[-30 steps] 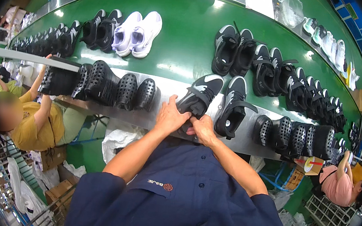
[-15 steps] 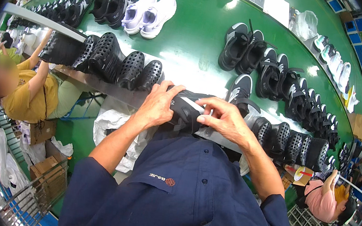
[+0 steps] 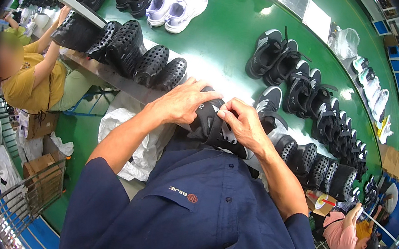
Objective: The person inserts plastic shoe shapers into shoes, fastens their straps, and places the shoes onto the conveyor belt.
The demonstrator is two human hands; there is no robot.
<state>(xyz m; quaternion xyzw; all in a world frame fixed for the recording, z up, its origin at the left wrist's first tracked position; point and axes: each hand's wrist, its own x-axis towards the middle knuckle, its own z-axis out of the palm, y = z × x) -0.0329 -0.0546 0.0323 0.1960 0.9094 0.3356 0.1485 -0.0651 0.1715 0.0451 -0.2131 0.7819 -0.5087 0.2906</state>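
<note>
A black sports shoe (image 3: 216, 129) with white markings lies against my chest at the near edge of the green conveyor belt (image 3: 224, 34). My left hand (image 3: 182, 104) rests over its left side with the fingers spread across the top. My right hand (image 3: 244, 123) pinches the shoe's upper from the right, fingertips bent in. A second black shoe with a white toe (image 3: 268, 103) stands on the belt just beyond my right hand.
Black perforated shoe lasts (image 3: 138, 61) stand along the metal rail at left, with more lasts (image 3: 322, 165) at right. Black shoe pairs (image 3: 306, 90) and a white pair (image 3: 178, 6) sit on the belt. A person in yellow (image 3: 32, 76) works at left, another in pink (image 3: 344, 232) at lower right. White plastic bags (image 3: 132, 134) hang below.
The black shoe has come off the belt toward my chest, held in both hands. My view has tilted lower and closer, so the belt's shoes sit higher and further right in the picture.
</note>
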